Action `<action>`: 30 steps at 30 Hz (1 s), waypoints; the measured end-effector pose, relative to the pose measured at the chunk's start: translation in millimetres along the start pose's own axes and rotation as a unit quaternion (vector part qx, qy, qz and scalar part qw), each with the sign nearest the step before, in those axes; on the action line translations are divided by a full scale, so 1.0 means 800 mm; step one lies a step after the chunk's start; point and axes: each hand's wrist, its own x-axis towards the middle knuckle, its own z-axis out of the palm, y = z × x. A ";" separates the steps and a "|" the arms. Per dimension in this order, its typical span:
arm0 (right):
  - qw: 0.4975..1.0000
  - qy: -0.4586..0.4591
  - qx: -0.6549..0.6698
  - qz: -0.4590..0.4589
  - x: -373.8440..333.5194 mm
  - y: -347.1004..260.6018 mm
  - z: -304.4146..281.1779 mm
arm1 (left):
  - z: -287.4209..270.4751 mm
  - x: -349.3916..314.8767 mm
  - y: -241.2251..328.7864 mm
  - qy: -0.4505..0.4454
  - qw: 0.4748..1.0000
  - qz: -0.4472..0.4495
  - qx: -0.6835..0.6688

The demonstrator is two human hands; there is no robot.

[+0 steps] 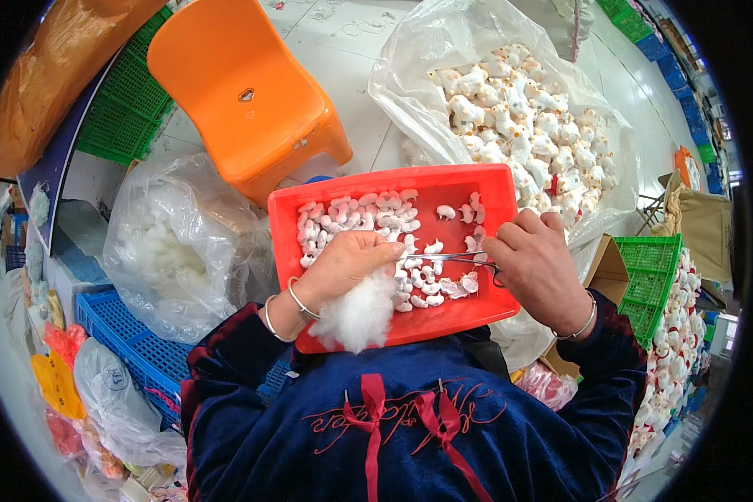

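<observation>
My left hand [349, 258] is closed over the red tray, with a wad of fluffy white stuffing [358, 313] held under its palm and fingers. Its thumb and index finger pinch at the tip of a thin metal forceps [452, 255]; any small piece between them is hidden. At the handle end, my right hand [534, 266] grips the forceps, a dark finger ring showing below the fingers. Small white curved fabric pieces [340, 219] lie heaped at the left of the red tray [502, 197], with others scattered in its middle and right. The tray rests against my lap.
An orange chair [243, 96] stands beyond the tray. Left of it are a clear bag of stuffing [163, 251] and a blue crate [134, 335]. A large clear bag of small white plush toys [527, 125] sits at far right, near a green crate [648, 268].
</observation>
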 end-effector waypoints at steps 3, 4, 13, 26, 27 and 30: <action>1.000 0.001 0.010 0.013 -0.002 -0.002 0.007 | 0.006 -0.003 -0.001 0.039 0.998 0.031 -0.034; 1.000 0.008 0.021 0.013 -0.004 -0.004 0.014 | 0.007 -0.003 -0.002 0.052 0.997 0.046 -0.035; 0.979 -0.025 0.180 0.093 -0.022 -0.008 0.045 | 0.012 -0.011 -0.001 0.096 0.979 0.075 -0.161; 0.951 -0.031 0.276 0.133 -0.013 -0.032 0.064 | 0.012 -0.005 -0.025 0.116 0.979 0.094 -0.142; 0.948 -0.029 0.287 0.132 -0.013 -0.032 0.065 | 0.015 -0.007 -0.023 0.119 0.977 0.096 -0.146; 0.940 -0.036 0.312 0.133 -0.012 -0.033 0.066 | 0.014 -0.006 -0.025 0.123 0.978 0.105 -0.131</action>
